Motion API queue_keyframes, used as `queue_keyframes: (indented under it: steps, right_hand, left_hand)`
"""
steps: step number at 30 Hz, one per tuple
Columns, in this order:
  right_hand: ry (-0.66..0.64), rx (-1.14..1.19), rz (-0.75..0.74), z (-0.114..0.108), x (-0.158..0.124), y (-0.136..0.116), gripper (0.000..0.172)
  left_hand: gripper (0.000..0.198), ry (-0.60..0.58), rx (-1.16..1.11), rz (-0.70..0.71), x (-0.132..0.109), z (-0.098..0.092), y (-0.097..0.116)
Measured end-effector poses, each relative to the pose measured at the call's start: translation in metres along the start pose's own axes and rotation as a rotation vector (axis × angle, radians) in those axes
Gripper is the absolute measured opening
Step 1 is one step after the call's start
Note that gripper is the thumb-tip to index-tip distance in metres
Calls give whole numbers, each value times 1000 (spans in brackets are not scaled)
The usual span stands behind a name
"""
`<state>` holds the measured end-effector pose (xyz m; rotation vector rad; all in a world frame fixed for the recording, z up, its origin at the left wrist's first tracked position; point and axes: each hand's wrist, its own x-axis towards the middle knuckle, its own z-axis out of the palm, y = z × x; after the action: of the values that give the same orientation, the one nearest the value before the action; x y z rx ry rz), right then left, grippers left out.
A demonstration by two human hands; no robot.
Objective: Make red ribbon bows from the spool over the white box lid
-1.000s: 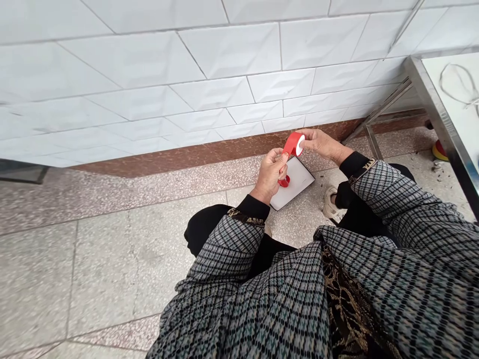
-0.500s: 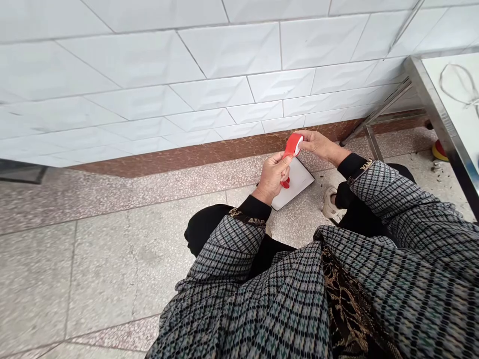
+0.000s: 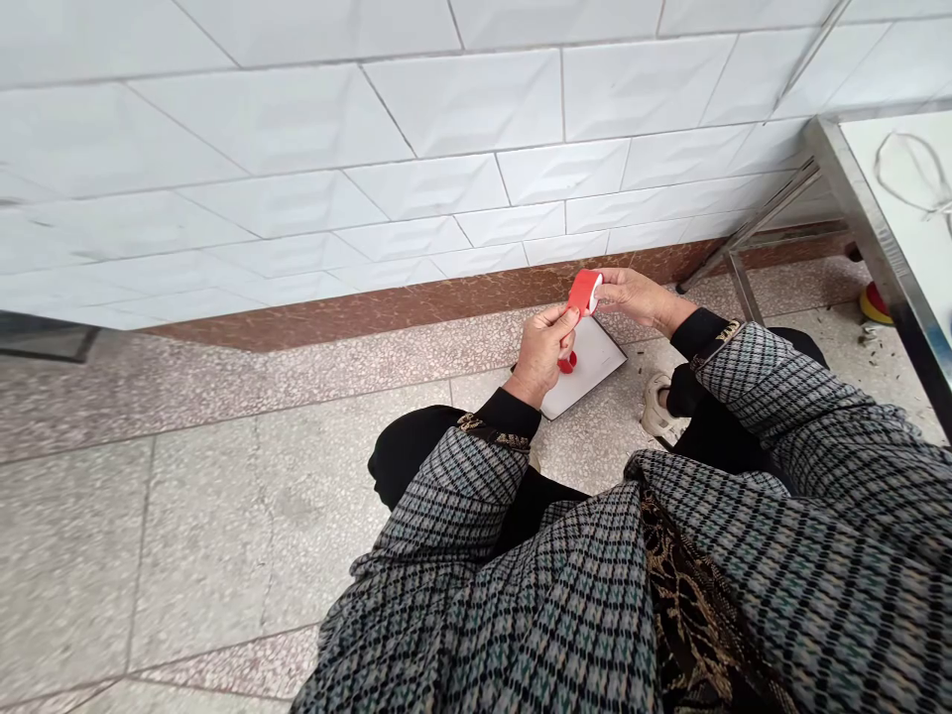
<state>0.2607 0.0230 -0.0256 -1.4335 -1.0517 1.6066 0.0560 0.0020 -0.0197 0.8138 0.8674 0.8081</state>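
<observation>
A roll of red tape (image 3: 582, 291) with a white core is up in front of me, low by the wall. My right hand (image 3: 627, 296) grips it from the right, fingers at the core. My left hand (image 3: 544, 349) is closed in a pinch on the tape's red strip, just below and left of the roll. A curled red piece (image 3: 567, 363) shows under the left fingers; whether it joins the pinched strip is hidden. Beneath both hands, a flat white panel with a dark edge (image 3: 595, 372) lies on the floor, partly covered by my left hand.
A white tiled wall (image 3: 461, 109) with a brown stone skirting (image 3: 357, 315) stands ahead. To the right is a metal-framed table (image 3: 855, 169) with a thin loop of wire (image 3: 911, 164) on top. Under it sits a red and yellow object (image 3: 876, 302). Small debris lies on the floor there.
The tape roll has turned slightly and dropped a little in the picture. Both hands keep their hold, and the red piece under the left fingers looks a bit more curled.
</observation>
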Motion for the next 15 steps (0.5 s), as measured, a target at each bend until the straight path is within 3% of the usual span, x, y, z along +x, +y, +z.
queue_keyframes:
  steps: [5, 15]
  right_hand:
    - [26, 18, 22, 2, -1, -3, 24]
    - [27, 51, 31, 5, -2, 0, 25]
  left_hand:
    - [35, 55, -22, 16, 1, 0, -1]
    - [43, 41, 59, -1, 2, -2, -5]
